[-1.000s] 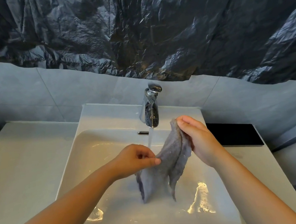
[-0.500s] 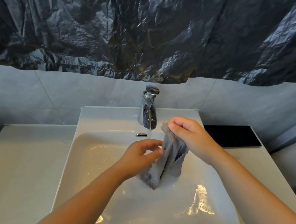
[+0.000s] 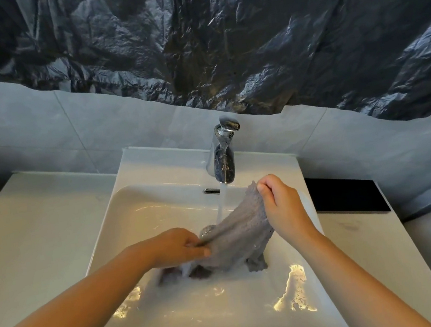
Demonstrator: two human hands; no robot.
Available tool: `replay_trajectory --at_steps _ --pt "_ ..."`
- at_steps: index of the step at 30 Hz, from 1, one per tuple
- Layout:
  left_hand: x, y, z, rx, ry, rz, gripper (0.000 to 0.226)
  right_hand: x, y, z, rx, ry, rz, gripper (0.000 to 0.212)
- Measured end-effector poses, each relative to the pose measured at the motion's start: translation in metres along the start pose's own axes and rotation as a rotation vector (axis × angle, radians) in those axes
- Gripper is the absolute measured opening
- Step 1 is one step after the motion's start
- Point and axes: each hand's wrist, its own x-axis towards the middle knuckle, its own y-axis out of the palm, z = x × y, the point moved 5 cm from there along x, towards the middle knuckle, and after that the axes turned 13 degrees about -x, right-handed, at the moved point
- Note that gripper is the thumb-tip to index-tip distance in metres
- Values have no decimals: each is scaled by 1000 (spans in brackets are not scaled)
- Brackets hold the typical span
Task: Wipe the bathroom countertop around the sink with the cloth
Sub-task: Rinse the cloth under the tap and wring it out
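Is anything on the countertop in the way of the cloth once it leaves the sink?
Yes: a flat black slab lies on the countertop just right of the sink. Nothing visible would stop the cloth on the left side.

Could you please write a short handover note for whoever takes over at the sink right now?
Hands: the left hand pinches the lower end of the cloth, low in the sink. The right hand pinches its upper corner near the faucet.
Cloth: stretched between both hands under the running water.
Done: the cloth is getting wet.
Left: shut the faucet, wring the cloth, then wipe the countertop around the sink. Wiping has not yet begun.
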Motion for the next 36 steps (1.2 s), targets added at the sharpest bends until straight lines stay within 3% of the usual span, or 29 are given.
replay_trajectory --at_steps 2,5,8,10,12,14,15,17,18,21,24,26,29,32,36 --pt "2 -7 14 -376 -29 -86 41 1 2 -1 83 -27 70 20" --pt "4 -16 15 -939 22 -128 50 -7 24 -10 60 -39 435 40" --pt "8 -20 -3 -927 53 -154 33 -18 46 -21 -149 -75 736 20" --pt "12 -27 -10 -717 66 -268 27 -14 45 -28 -211 -99 675 28" --pt "11 -36 -14 -516 119 -365 25 -9 37 -39 -50 -18 530 25" --pt "13 -31 -13 -351 122 -252 36 -8 34 -50 315 157 472 18" --pt "12 -25 -13 -292 80 -144 52 -10 38 -52 477 242 465 22" --pt "13 -11 -15 -197 -4 22 80 -11 47 -49 601 344 402 26" --pt "14 -6 -17 -184 -26 40 78 -9 51 -43 586 363 337 27" --pt "22 -4 -17 -419 -67 -89 59 -4 53 -24 484 367 81 25" --pt "33 -3 -11 -839 -39 -287 53 -7 50 0 597 308 -134 25" --pt "37 -5 -11 -939 -48 -479 54 -10 49 21 629 233 -227 26" --pt "41 0 -30 -1006 -2 -533 65 -15 66 38 575 214 -258 24" --pt "42 6 -38 -1038 -14 -567 57 -12 86 37 446 260 -276 23" --pt "39 14 -40 -1203 -49 -458 46 10 96 12 392 402 -157 32"
